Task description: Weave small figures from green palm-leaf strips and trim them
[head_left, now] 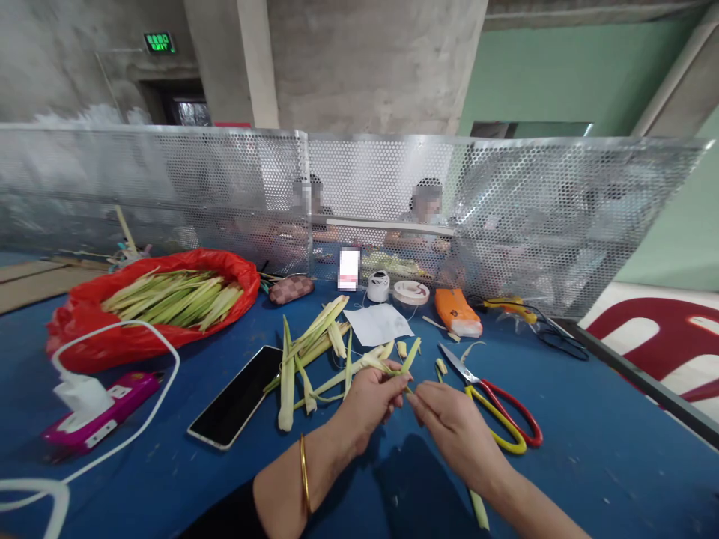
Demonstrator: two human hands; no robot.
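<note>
My left hand [374, 397] is closed in a pinch on a thin green leaf strip [393, 365] that forks upward over the blue table [589, 457]. My right hand [449, 419] pinches the same strip from the right, fingertips almost touching the left ones. A gold bangle [304, 473] sits on my left wrist. Several cut pale green leaf strips [311, 352] lie scattered just beyond my left hand. Red and yellow handled scissors [494, 408] lie to the right of my right hand.
A red bag of leaf strips [151, 303] sits at the left, a dark phone [239, 397] beside it, a magenta power strip [98, 415] with white cable. White paper [379, 323], thread spool [378, 286], tape [411, 292], orange cutter [457, 313]. Behind the perforated metal screen [505, 202] two people sit.
</note>
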